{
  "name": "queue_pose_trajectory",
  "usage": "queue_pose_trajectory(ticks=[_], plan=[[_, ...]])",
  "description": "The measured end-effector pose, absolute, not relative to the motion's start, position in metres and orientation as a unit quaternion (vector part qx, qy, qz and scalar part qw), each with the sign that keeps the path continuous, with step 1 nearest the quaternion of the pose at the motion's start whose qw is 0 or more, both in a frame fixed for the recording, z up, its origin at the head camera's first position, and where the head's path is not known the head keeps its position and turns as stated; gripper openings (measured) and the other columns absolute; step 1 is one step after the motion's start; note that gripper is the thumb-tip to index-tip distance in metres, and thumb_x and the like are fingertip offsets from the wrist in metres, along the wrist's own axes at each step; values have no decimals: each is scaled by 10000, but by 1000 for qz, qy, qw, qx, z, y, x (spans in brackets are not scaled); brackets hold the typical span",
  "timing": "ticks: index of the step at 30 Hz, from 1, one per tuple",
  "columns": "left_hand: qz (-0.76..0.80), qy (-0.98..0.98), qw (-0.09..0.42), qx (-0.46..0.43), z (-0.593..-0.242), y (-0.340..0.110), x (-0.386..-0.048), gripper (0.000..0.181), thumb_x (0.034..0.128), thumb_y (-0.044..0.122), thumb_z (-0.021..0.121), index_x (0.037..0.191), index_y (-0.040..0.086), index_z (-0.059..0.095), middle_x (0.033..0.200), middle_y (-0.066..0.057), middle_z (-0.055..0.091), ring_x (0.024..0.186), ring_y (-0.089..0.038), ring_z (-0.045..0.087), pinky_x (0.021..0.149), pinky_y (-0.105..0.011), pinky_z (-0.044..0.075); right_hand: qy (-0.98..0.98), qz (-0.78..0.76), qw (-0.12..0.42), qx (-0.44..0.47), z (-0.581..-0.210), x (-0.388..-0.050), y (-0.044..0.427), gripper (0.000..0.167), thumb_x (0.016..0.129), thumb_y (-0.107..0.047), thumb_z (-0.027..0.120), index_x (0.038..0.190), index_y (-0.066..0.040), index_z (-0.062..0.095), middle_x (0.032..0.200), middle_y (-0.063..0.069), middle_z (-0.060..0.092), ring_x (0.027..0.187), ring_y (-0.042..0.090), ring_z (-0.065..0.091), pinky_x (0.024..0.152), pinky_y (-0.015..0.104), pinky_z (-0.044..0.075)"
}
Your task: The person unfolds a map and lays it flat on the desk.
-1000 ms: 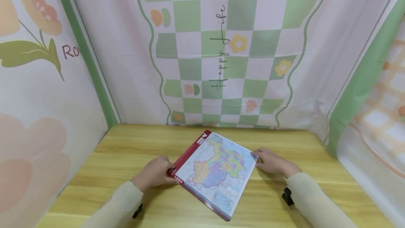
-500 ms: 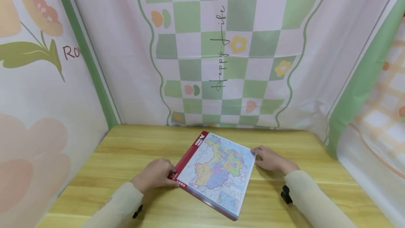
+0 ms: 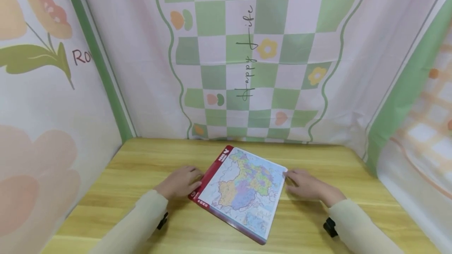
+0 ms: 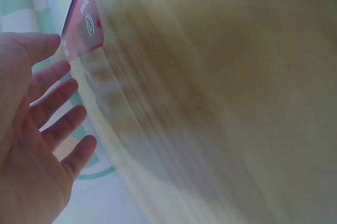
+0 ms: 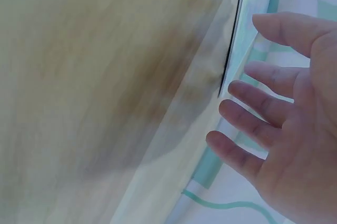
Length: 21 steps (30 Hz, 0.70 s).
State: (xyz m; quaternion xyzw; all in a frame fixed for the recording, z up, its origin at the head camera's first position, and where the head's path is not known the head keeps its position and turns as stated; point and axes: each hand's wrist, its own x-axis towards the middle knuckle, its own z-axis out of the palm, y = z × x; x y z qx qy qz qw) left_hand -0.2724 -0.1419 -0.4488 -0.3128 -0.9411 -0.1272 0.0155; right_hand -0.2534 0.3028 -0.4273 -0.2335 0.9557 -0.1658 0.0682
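Left hand (image 3: 179, 182) and right hand (image 3: 307, 185) were relaxed, possibly touching the map board (image 3: 243, 189); a stray nudge risked skidding it toward the surface's (image 3: 148, 162) near edge.

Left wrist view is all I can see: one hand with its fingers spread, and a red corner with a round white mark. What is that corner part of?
Observer: A flat, rectangular, red-edged board with a colourful map printed on its face.

Visitor: Oh, a map! Is there a second hand about?

Observer: Yes, the head view shows the right hand beside the board's rightmost corner.

Visitor: And that green and white stuff in the background, does it say anything?

Observer: It's a white fabric curtain with green checks; in the head view, its dark handwritten-style lettering reads "Happy Life", running sideways.
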Motion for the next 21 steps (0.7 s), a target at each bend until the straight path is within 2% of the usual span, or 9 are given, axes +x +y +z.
queue_pose_trajectory(ticks=[5, 11, 21], plan=[[-135, -943, -1, -304, -450, -135, -281, 400, 1035, 260, 552, 1371, 45, 587, 1389, -136, 572, 1316, -345, 484, 1108, -523, 378, 949, -177, 76, -248, -424, -240, 297, 555, 980, -219, 640, 1383, 130, 487, 1363, 339, 496, 1267, 524, 447, 1050, 642, 380], [-122, -953, -34, -276, -455, -128, -291, 444, 1062, 303, 492, 1458, 105, 519, 1482, -87, 500, 1390, -315, 406, 1153, -493, 320, 945, -182, 92, -257, -426, -230, 293, 588, 986, -280, 640, 1374, 136, 492, 1360, 330, 505, 1267, 513, 457, 1056, 644, 371], [-89, -953, -47, -284, -461, -124, -298, 470, 1063, 296, 471, 1495, 111, 478, 1528, -81, 453, 1415, -325, 367, 1166, -493, 296, 943, -179, 92, -264, -428, -226, 290, 573, 996, -336, 623, 1346, 111, 545, 1366, 322, 505, 1266, 523, 449, 1050, 655, 370]])
